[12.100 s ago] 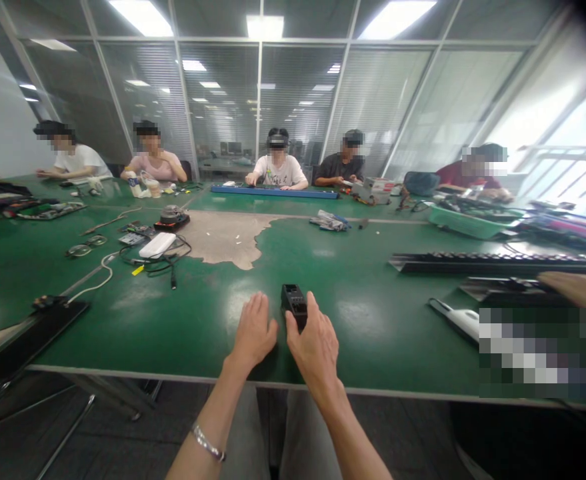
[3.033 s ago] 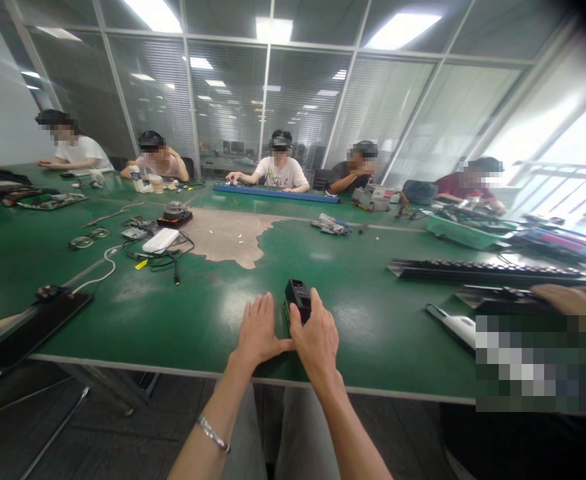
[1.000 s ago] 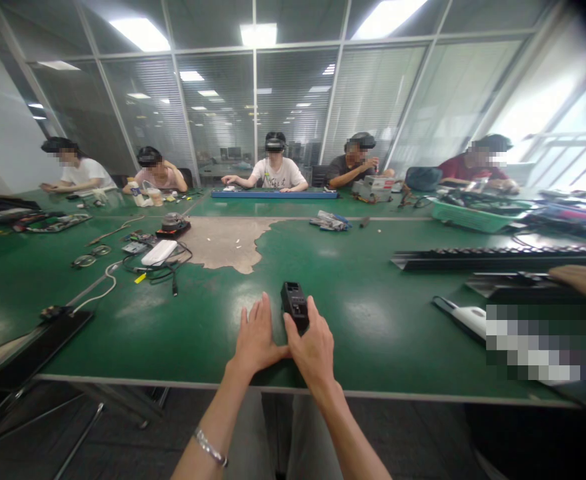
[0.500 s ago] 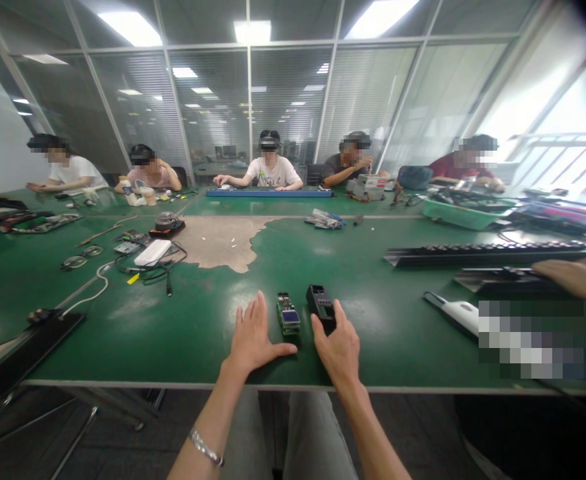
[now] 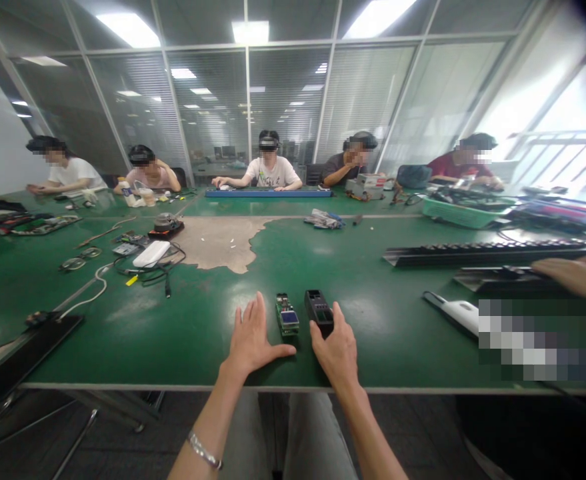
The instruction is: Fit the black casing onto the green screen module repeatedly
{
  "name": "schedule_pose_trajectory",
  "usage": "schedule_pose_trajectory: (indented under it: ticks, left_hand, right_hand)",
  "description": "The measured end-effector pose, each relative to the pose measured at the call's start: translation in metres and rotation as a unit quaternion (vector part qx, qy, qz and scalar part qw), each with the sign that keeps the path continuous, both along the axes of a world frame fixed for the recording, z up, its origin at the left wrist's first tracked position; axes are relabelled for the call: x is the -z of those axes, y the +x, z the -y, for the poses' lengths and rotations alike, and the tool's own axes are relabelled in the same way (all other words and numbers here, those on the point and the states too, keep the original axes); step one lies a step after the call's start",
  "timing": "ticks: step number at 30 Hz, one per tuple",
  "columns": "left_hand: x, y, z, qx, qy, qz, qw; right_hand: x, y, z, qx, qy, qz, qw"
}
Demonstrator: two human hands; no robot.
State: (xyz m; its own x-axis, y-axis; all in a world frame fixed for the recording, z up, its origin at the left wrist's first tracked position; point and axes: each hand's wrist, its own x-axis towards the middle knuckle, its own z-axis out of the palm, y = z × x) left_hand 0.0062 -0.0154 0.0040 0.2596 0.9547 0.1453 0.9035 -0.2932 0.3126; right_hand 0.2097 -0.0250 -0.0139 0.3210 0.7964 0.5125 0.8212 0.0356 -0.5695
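A small circuit board [image 5: 285, 311] with a dark blue screen [image 5: 289, 319] lies on the green table [image 5: 387, 353], just left of a black plastic housing [image 5: 317, 308]. The right hand [image 5: 337, 343] grips the housing between thumb and fingers, hiding its near end. The left hand [image 5: 250, 341] is spread, its thumb just before the board's near end; contact is hard to tell. At right, a co-worker's hand [image 5: 575, 276] is cut off by the frame, and pixelation covers part of a white device [image 5: 465, 317].

Right hand [image 5: 337, 348] around the near end of a black casing [image 5: 317, 305] – green circuit board [image 5: 287, 317] just left – left hand [image 5: 251, 339] spread beside it
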Motion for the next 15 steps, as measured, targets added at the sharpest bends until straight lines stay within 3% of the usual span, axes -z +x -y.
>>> schedule_pose_trajectory:
  ticks: [15]
  left_hand:
    - [0.0011,-0.0008,0.0001,-0.004,0.001,0.018,1.0]
  right_hand:
    - [-0.0015,-0.0017,0.0052,0.004,0.018,0.047,0.999]
